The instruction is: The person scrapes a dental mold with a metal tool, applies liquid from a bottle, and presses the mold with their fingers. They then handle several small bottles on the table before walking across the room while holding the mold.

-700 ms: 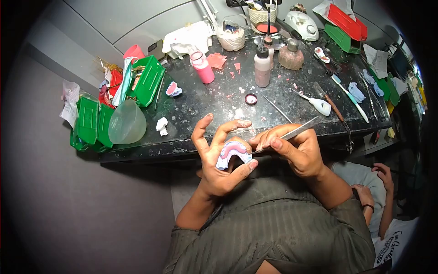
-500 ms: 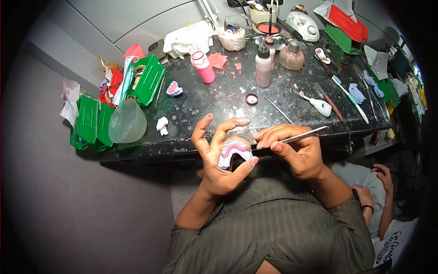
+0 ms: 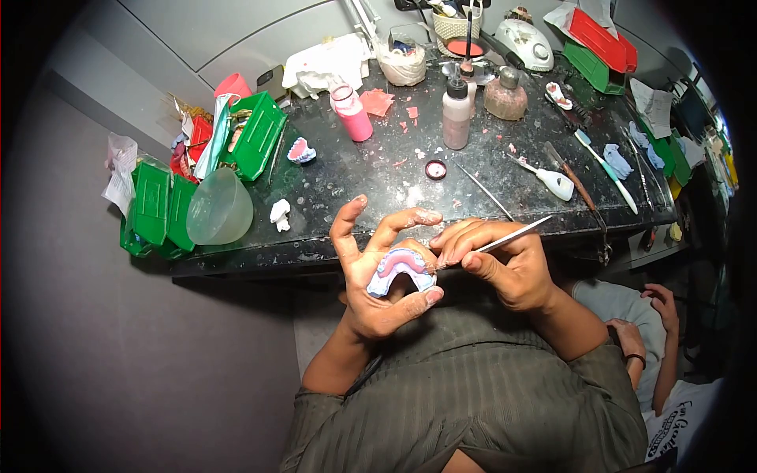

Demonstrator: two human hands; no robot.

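Observation:
Near the bench's front edge, my left hand [image 3: 371,303] grips a dental cast [image 3: 382,284], pale blue and horseshoe-shaped with a pink layer along its arch. The thumb presses its lower right end, while two fingers stick up. In my right hand [image 3: 505,264] is a slim metal spatula [image 3: 516,234], pinched like a pen. Its working tip reaches the cast's right side; whether it touches is hard to tell. Behind my hands on the bench lie a second metal tool [image 3: 482,191] and a small round lid [image 3: 434,169].
A pink bottle [image 3: 352,114], a dropper bottle [image 3: 456,114] and a glass jar [image 3: 505,94] stand on the black bench [image 3: 339,189]. Green bins [image 3: 158,205] and a translucent bowl [image 3: 221,207] are left. A toothbrush [image 3: 605,169] lies right. Another person's hand [image 3: 628,339] is at lower right.
My left hand has turned the cast slightly, so its arch faces up more. The spatula in my right hand has shifted left, its tip closer to the cast's right side.

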